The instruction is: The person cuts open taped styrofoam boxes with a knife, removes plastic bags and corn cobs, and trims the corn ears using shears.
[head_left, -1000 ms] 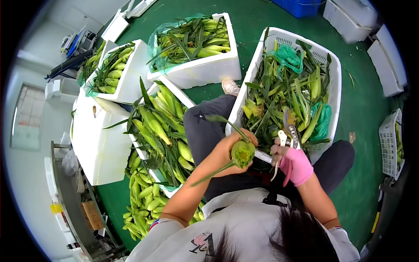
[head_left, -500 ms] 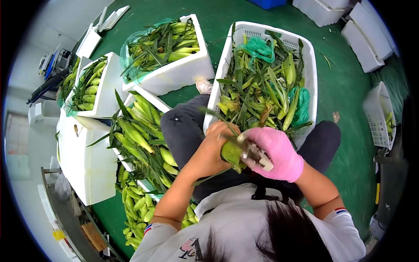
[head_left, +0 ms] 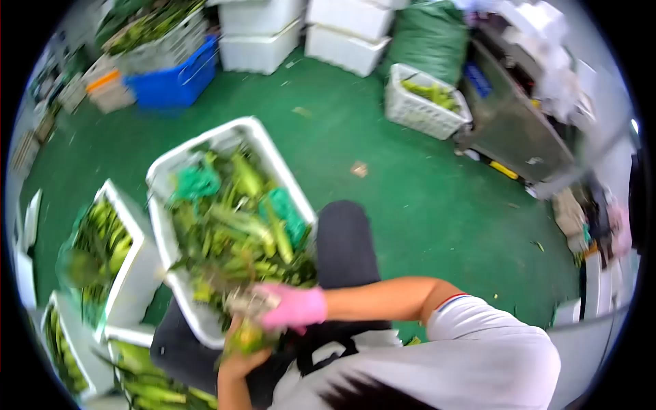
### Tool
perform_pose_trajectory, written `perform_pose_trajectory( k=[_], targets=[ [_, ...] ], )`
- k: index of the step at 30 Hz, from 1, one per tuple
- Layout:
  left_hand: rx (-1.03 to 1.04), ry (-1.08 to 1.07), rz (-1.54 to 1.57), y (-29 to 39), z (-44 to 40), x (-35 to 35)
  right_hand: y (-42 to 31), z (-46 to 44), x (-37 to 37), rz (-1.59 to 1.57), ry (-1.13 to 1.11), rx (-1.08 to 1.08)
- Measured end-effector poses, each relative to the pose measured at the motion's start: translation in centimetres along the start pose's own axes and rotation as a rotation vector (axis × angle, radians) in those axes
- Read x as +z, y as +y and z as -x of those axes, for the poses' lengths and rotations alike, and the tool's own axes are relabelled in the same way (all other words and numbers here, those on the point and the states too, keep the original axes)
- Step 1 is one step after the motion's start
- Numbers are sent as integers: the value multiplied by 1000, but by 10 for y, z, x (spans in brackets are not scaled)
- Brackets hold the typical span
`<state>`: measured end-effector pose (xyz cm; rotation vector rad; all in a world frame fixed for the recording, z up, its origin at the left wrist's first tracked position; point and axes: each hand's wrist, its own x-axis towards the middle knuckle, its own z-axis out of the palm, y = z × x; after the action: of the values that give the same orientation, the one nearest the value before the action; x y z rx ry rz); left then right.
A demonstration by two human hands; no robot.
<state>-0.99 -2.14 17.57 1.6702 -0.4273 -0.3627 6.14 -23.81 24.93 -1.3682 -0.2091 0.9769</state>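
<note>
My left hand is wrapped round a green corn cob, blurred, near my lap. My right hand, in a pink glove, holds the pruning shears just above the cob. The shears are smeared by motion, so whether their blades touch the cob is unclear. Both hands are at the near edge of a white basket filled with husks, leaves and green plastic bags.
White foam boxes of corn stand at the left. A blue crate lies beyond the basket, beside stacked white boxes. A small white basket of corn is farther right, near a metal cabinet.
The view has swung right. My right hand has brought the shears from beside the basket to the cob. My left hand still holds the cob.
</note>
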Motion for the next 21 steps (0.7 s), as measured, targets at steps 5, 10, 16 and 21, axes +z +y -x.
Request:
perform_pose_trajectory(
  k=[5, 10, 16, 21],
  targets=[
    [118, 329, 248, 29, -44, 21, -4, 0, -5, -73, 217, -215],
    [91, 659, 807, 46, -57, 17, 0, -12, 23, -70, 405, -322],
    [29, 788, 1335, -14, -58, -30, -4, 1, 12, -63, 553, -245],
    [-389, 783, -605, -192, -42, -71, 14, 28, -49, -466, 756, -665]
  ],
)
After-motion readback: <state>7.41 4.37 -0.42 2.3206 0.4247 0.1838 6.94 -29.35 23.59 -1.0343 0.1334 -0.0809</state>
